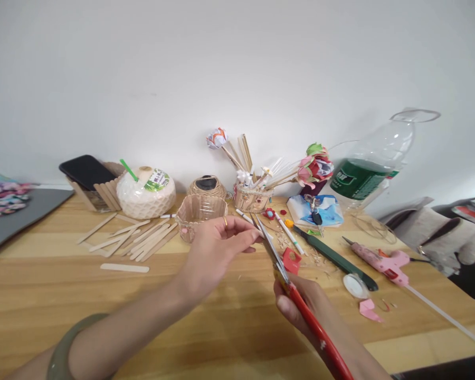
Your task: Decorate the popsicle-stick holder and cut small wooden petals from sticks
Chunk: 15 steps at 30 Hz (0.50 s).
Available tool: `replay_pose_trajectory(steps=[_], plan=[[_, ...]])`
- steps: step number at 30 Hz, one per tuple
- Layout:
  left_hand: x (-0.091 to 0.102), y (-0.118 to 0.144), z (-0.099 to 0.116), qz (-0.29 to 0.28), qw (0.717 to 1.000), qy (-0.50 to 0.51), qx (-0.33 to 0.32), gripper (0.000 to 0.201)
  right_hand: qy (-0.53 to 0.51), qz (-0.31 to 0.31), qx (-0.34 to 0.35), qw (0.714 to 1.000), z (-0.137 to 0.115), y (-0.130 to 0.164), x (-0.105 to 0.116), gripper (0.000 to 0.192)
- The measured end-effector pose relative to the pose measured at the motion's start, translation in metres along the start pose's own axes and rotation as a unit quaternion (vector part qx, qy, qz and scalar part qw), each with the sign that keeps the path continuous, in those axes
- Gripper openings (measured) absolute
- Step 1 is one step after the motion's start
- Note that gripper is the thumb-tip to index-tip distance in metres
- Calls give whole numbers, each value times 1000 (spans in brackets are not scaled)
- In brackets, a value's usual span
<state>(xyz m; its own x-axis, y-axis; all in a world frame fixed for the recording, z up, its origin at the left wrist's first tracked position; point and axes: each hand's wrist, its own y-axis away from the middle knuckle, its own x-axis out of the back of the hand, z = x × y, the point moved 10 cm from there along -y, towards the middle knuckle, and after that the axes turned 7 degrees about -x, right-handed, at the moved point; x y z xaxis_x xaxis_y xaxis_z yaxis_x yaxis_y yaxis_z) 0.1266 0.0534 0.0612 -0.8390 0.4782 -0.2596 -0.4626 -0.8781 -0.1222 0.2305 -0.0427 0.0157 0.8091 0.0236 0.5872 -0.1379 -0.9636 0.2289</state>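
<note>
Red-handled scissors (279, 261) are gripped in my right hand (306, 303), blades pointing away and slightly left. My left hand (217, 248), with a ring on one finger, is closed in a pinch beside the blade tips. What its fingertips hold is too small and covered to make out. Just beyond that hand stands a small tan basket (201, 211) edged with wooden pieces. A piece of red paper (291, 260) lies by the blades. Close by are a small red flower (269, 213) and a white marker (295, 240).
Wooden craft sticks (150, 240) lie at left, near a wrapped coconut (145, 195) and a phone (87, 171) in a stick holder. Behind are twine (206, 187) and a decorated pot (251, 199). At right are a green-handled knife (336, 258), pink glue gun (382, 262) and bottle (360, 174).
</note>
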Motion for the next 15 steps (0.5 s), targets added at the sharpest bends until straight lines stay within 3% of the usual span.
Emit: replay_pose_trajectory(steps=[15], plan=[[0, 2, 5, -3, 999, -25, -29, 7, 7, 45, -16, 999, 3, 0, 8, 60]])
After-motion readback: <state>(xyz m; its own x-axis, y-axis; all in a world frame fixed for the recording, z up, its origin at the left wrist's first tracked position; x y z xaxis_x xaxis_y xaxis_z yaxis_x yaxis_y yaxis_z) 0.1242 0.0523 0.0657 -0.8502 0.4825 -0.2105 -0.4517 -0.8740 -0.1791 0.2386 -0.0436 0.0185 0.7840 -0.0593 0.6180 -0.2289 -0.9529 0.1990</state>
